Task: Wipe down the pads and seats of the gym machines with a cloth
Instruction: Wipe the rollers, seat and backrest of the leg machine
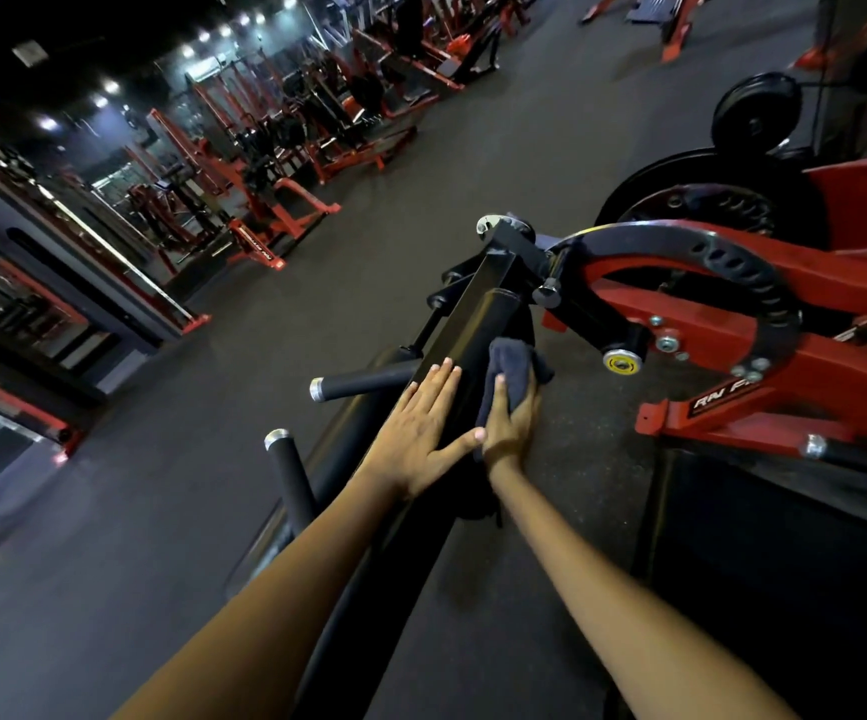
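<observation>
Far to your left stand rows of red machines [275, 200], well apart from where you are working. Nearer, two black grip handles [363, 381] with silver end caps jut out to the left of the black upright post [467, 314] you are leaning over.

Your left hand [415, 433] lies flat on the left face of that post, fingers straight and together, thumb spread toward the other hand — it holds nothing, it only steadies. Just beside it, thumb nearly touching, your right hand [511, 420] grips the dark blue cloth [511, 366] and presses it against the black pad [527, 330] that runs along the post's right side.

The pad is dark and mostly hidden behind the cloth, so you cannot tell how much of it has been covered. Its long axis seems to run away from you, up toward the black pivot bracket [509, 241] — so the stroke that matters is lengthwise, and your right hand is already the nearer one.

To the right, the red frame [784, 376] with its curved black adjustment arc [732, 262] sits near the pad; mind your knuckles there, I'd judge.
</observation>
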